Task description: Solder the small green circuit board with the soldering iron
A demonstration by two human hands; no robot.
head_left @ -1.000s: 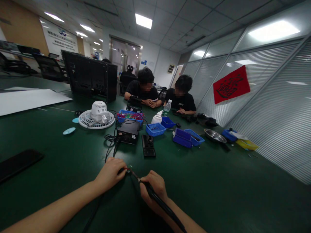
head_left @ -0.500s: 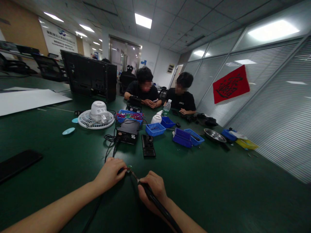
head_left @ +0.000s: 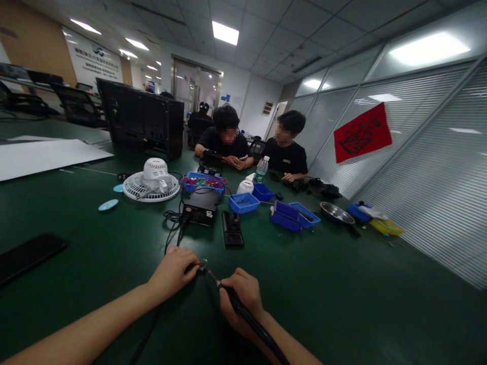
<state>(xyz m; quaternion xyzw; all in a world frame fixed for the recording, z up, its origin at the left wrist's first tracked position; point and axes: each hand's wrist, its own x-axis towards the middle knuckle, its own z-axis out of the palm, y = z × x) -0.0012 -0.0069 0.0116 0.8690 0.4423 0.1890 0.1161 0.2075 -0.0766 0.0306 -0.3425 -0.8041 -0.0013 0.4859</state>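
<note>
My right hand (head_left: 243, 299) is closed round the black handle of a soldering iron (head_left: 239, 306), whose thin metal tip points up and left. That tip is at or very near a small green circuit board (head_left: 203, 264) on the dark green table (head_left: 327, 294). From the left, my left hand (head_left: 177, 268) pinches something thin and reddish, perhaps a wire, at the board's edge. Whether the iron touches the board is too small to tell. Beyond my hands are a black iron stand (head_left: 232, 229) and a black box-shaped station (head_left: 200, 207) with cables.
A black phone (head_left: 30, 256) lies at the left. Further back are a white fan part (head_left: 152, 185), a blue tray of red wires (head_left: 203, 182), blue trays (head_left: 285, 215), a metal bowl (head_left: 337, 213) and a bottle (head_left: 262, 170). Two people sit across the table.
My right hand and the iron have shifted slightly right, the tip drawing back a little from the board. My left hand stays nearly still. The person at the right has turned their head.
</note>
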